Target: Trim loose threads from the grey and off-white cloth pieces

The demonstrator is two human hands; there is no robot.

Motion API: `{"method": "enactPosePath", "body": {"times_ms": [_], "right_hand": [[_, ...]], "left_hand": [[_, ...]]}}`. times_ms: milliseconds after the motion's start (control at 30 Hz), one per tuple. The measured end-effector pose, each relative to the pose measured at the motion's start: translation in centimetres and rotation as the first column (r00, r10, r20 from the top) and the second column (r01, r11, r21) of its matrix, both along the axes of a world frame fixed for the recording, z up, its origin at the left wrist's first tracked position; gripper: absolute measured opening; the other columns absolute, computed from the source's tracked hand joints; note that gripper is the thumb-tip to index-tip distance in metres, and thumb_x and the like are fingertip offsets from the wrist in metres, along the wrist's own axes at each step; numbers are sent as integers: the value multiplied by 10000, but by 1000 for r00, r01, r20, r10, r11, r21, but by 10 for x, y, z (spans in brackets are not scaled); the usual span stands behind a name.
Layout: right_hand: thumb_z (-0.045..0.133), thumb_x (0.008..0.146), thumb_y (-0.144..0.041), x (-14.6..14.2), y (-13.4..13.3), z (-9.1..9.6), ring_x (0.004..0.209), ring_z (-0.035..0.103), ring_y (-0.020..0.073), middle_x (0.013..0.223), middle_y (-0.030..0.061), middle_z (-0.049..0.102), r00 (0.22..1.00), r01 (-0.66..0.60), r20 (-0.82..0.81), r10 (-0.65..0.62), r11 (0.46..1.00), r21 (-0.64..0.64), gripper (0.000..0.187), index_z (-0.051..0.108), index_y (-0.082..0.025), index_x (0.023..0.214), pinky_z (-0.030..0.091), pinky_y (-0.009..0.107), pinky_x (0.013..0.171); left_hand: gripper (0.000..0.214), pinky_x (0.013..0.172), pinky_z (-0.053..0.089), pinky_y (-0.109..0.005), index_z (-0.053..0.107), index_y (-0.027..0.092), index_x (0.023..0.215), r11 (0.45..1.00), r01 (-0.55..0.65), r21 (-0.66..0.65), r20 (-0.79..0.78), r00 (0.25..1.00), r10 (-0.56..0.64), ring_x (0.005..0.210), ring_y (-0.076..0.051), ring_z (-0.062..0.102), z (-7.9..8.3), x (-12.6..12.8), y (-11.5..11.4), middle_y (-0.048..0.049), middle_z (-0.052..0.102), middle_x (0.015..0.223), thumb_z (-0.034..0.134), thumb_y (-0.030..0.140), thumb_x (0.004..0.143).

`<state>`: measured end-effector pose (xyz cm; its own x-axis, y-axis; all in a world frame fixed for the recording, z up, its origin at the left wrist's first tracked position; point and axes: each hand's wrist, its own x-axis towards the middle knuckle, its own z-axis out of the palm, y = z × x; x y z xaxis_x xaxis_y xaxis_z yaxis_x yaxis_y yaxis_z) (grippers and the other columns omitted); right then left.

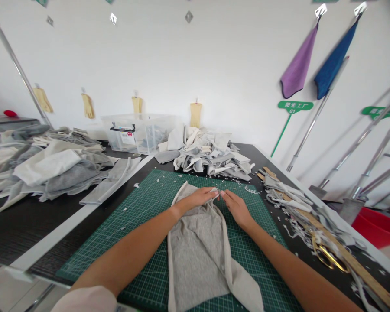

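Both grips released, no clench

Left hand (198, 198) lies on the narrow top end of the grey jersey fabric piece (195, 255), fingers extended. Right hand (237, 209) sits just beside that end, on the green cutting mat (261, 264). Fingertips nearly meet at the fabric's tip, forearms angled in from both sides. Fabric lies flat on the mat, pale band along its edges, lower end running toward the person. Small white offcuts (250, 190) are scattered on the mat's far side. Fabric heap (208, 156) sits just past the mat, clear plastic bin (138, 134) behind and left of it. Larger fabric pile (52, 173) covers the left of the black desk (29, 229). On the right, wooden ruler (354, 260) and gold-handled scissors (326, 255) lie among fabric strips (289, 190), beside the mat
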<state>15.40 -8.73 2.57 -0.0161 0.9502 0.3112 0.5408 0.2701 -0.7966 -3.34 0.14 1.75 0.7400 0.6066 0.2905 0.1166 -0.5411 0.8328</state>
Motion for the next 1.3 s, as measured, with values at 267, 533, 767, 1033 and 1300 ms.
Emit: {"method": "enactPosePath", "body": {"times_ms": [267, 533, 767, 1033, 1300], "right_hand": [[407, 990, -593, 1, 4, -6, 642, 441, 152, 656, -33, 445, 1000, 19, 5, -19, 1000, 7, 456, 469, -231, 719, 348, 252, 590], [392, 1000, -582, 1, 3, -3, 633, 445, 152, 667, -29, 490, 1000, 1, 14, -1, 1000, -5, 443, 543, -235, 769, 336, 254, 581], [405, 996, -579, 2, 2, -2, 638, 455, 148, 677, -32, 515, 1000, -5, 26, 5, 1000, 3, 440, 566, -233, 777, 344, 258, 596], [405, 1003, -572, 2, 2, -2, 630, 448, 145, 683, -33, 507, 999, -30, 12, 30, 1000, 1, 432, 536, -233, 768, 349, 256, 592], [406, 1005, -574, 2, 4, -4, 612, 437, 140, 673, -40, 500, 999, -50, 2, 50, 999, -16, 428, 537, -235, 778, 350, 251, 585]], "left_hand": [[479, 899, 458, -285, 629, 145, 1024, 996, -65, 58, 2, 998, 65, 935, -181, 584, -5, 1, 1, -54, 659, 1002, 439, 582, 976], [471, 913, 452, -293, 649, 132, 1069, 997, -41, 66, 21, 999, 40, 952, -188, 588, -5, 1, 1, -67, 668, 1041, 453, 552, 983], [474, 916, 451, -283, 660, 127, 1078, 997, -67, 22, 8, 998, 67, 984, -192, 584, -7, 2, 4, -76, 679, 1066, 478, 551, 972], [443, 897, 454, -282, 665, 134, 1070, 998, -51, 22, 19, 999, 51, 958, -189, 605, -8, 2, 3, -66, 692, 1046, 504, 534, 963], [451, 890, 452, -278, 656, 132, 1004, 1000, -12, 26, 40, 999, 11, 940, -185, 609, -7, 2, 3, -62, 688, 1004, 471, 543, 977]]}}
